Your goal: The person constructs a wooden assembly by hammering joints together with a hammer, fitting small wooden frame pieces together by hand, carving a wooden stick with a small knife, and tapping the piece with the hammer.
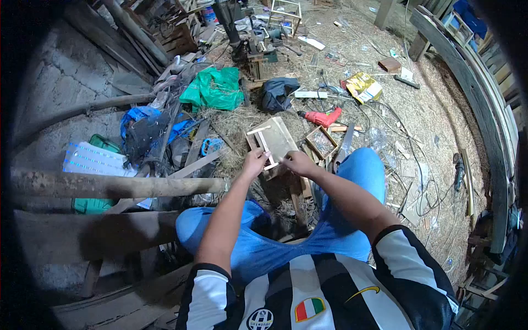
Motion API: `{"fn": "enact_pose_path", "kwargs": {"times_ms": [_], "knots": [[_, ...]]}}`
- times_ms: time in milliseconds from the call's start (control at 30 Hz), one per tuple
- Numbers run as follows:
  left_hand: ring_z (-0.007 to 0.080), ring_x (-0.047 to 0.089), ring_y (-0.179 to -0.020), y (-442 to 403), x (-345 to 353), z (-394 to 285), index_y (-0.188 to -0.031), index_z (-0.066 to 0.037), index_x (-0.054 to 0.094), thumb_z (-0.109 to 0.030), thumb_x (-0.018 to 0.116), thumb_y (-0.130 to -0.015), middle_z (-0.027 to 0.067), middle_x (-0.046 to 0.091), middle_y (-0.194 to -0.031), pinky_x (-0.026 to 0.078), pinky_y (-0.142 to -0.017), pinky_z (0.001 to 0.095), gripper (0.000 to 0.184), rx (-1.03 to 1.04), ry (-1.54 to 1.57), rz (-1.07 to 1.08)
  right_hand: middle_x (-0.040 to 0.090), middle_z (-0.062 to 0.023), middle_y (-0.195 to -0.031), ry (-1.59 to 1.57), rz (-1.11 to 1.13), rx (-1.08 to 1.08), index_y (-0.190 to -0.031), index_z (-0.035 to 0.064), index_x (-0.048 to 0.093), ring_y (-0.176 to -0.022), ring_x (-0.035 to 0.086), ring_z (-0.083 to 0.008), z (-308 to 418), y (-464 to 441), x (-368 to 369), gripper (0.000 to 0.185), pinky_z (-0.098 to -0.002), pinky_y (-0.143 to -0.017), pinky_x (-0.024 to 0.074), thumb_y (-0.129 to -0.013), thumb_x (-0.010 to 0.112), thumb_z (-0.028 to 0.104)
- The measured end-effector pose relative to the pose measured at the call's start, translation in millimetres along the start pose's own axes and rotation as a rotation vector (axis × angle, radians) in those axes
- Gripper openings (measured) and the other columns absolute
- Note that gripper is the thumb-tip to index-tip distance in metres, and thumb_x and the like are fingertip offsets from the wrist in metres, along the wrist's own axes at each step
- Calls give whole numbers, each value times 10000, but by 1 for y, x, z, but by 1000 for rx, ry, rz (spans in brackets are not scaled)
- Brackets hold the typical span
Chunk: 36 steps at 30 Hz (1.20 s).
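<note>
A small I-shaped piece of thin wooden strips (262,142) lies over a flat wooden board (281,133) in front of my knees. My left hand (254,163) is closed, its fingertips gripping the near end of the strips. Just to the right, my right hand (300,164) is held over the board's near right edge with its fingers pinched together. Whatever sits between those fingertips is too small to make out. Beside the board, close to my right hand, lies a small open wooden box frame (321,142).
A red power drill (323,117) and a handsaw (346,141) lie beyond my right knee. Green plastic sheeting (213,89), a black bag (279,93) and a yellow packet (363,88) are farther out. A round pole (115,185) runs along my left. Cables and wood scraps litter the straw-covered ground.
</note>
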<state>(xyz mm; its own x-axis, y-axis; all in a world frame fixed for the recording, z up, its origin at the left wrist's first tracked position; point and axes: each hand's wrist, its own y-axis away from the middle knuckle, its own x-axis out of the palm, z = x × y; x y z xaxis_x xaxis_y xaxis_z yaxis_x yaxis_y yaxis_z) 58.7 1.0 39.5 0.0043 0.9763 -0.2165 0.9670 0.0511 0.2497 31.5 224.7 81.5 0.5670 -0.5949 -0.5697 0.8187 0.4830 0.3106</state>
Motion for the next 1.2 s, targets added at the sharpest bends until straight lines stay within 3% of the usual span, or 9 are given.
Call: {"fn": "enact_pose_path", "kwargs": {"times_ms": [300, 367, 467, 533, 600, 700, 800, 933, 1200], "knots": [[108, 618, -738, -19, 27, -10, -1094, -10, 714, -169, 654, -952, 24, 692, -858, 489, -674, 281, 221, -170, 156, -61, 707, -241, -927, -20, -201, 174, -985, -20, 722, -901, 695, -383, -28, -34, 14, 483, -454, -820, 538, -846, 711, 442], [111, 624, -735, -24, 26, -16, -1083, -10, 715, -162, 669, -927, 31, 687, -823, 482, -665, 290, 222, -292, -62, -57, 708, -236, -919, -55, -200, 209, -981, -16, 720, -896, 695, -385, -33, -38, 24, 482, -453, -815, 538, -847, 717, 447], [123, 628, -745, -40, 26, 16, -1128, -14, 705, -139, 663, -912, 44, 701, -858, 496, -663, 308, 253, -195, -110, -88, 709, -225, -895, -34, -248, 215, -976, -9, 714, -882, 698, -377, -33, -43, 34, 469, -448, -804, 540, -847, 730, 441], [113, 615, -736, -43, 27, 20, -1163, -23, 700, -125, 654, -919, 31, 697, -879, 500, -641, 302, 267, -133, -115, -111, 704, -244, -991, -92, -217, 292, -1036, 12, 704, -982, 680, -397, -25, -42, 32, 448, -480, -869, 524, -850, 723, 420], [198, 686, -820, -45, 27, 22, -1171, -36, 693, -182, 666, -891, 119, 741, -936, 517, -747, 357, 317, -205, -92, -131, 703, -247, -989, -116, -222, 293, -1031, 9, 702, -982, 678, -402, -27, -46, 34, 439, -482, -869, 522, -850, 724, 408], [251, 701, -833, -47, 21, 22, -1187, -70, 692, -242, 676, -873, 150, 736, -935, 524, -765, 379, 358, -188, -325, -48, 708, -237, -958, -120, -267, 287, -1014, 2, 703, -950, 689, -385, -38, -53, 40, 434, -467, -850, 532, -848, 730, 403], [299, 703, -846, -43, 24, 17, -1171, -81, 697, -277, 680, -855, 173, 726, -928, 528, -783, 401, 373, -152, -295, -76, 715, -225, -956, -100, -283, 297, -1033, 0, 695, -937, 699, -365, -42, -55, 40, 450, -451, -844, 540, -847, 733, 408], [187, 695, -840, -41, 26, 21, -1174, -10, 699, -202, 703, -866, 143, 748, -958, 537, -800, 331, 364, -155, -400, -108, 708, -228, -1036, -120, -342, 326, -1143, 9, 650, -991, 686, -374, -30, -49, 34, 493, -456, -877, 530, -854, 724, 401], [327, 713, -894, -17, 36, -1, -1112, -14, 723, -268, 701, -856, 205, 729, -976, 543, -825, 384, 362, -150, -457, -259, 711, -215, -1025, -119, -297, 313, -1182, 39, 639, -978, 688, -369, -33, -47, 34, 486, -455, -871, 527, -858, 717, 394]]}}
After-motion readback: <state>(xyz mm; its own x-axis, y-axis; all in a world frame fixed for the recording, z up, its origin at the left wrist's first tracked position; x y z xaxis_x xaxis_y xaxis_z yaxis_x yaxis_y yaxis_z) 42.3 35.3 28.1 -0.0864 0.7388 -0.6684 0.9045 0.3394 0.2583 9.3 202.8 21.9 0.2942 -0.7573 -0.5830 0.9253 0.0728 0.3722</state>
